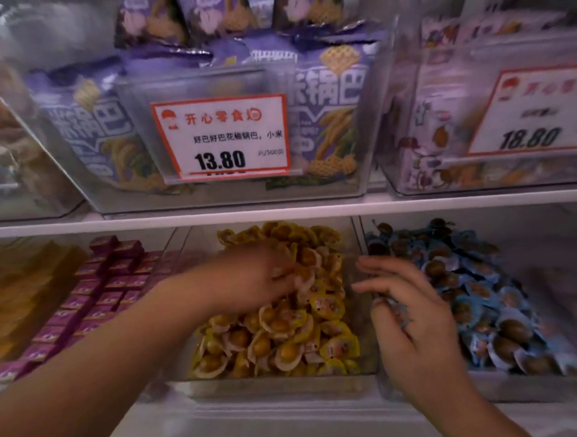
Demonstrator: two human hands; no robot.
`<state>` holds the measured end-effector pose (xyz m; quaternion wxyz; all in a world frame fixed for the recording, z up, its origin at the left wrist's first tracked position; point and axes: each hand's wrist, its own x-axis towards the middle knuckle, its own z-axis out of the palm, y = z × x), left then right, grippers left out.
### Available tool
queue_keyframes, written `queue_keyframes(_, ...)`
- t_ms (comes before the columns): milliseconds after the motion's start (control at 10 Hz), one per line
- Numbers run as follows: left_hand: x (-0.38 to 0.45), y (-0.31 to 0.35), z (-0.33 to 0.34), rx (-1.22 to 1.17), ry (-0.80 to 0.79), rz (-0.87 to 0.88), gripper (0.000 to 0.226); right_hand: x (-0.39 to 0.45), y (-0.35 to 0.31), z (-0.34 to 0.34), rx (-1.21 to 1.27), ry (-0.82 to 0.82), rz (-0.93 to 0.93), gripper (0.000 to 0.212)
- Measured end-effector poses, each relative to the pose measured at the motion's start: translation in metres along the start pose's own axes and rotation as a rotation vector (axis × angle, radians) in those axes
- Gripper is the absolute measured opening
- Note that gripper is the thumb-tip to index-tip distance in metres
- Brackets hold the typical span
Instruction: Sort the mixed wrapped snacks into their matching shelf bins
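Two hands work at the yellow-snack bin [364,314]: the left hand [266,273] digs in, fingers curled among yellow snacks [286,338], seemingly hunting strays. Just right of that bin, the right hand [409,315] pinches a blue-wrapped snack [397,313], probably bound for the blue-snack bin [510,389].

Lower shelf: clear plastic bin of yellow-and-white wrapped snacks [286,332], each showing an amber-brown centre; clear bin of pale-blue-and-white wrapped snacks [478,295] with dark brown centres; magenta-purple small boxes [106,284] with white marks. Upper shelf: lavender-purple snack bags [328,109] printed with yellow lattice shapes and large white characters; white price card [221,138], red border, red heading, black "13.80".
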<state>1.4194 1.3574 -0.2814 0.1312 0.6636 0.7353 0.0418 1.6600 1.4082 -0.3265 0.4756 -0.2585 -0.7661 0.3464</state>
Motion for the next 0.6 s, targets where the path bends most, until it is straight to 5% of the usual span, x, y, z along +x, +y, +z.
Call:
queue_keyframes(100,0.038,-0.013,0.009,0.164,0.107,-0.160,0.062,0.000,-0.003,0.000,-0.003,-0.016,0.024,0.027)
queue_keyframes(200,0.064,-0.006,0.043,0.031,-0.014,-0.294,0.084,-0.001,-0.003,0.001,-0.009,-0.026,0.023,0.028)
queue_keyframes(400,0.031,0.010,0.078,0.126,-0.111,-0.087,0.086,-0.002,0.002,0.000,-0.028,-0.015,-0.019,0.027)
queue_keyframes(600,-0.012,-0.002,0.059,0.306,-0.060,-0.068,0.070,-0.006,-0.009,-0.015,0.015,-0.022,-0.017,0.029)
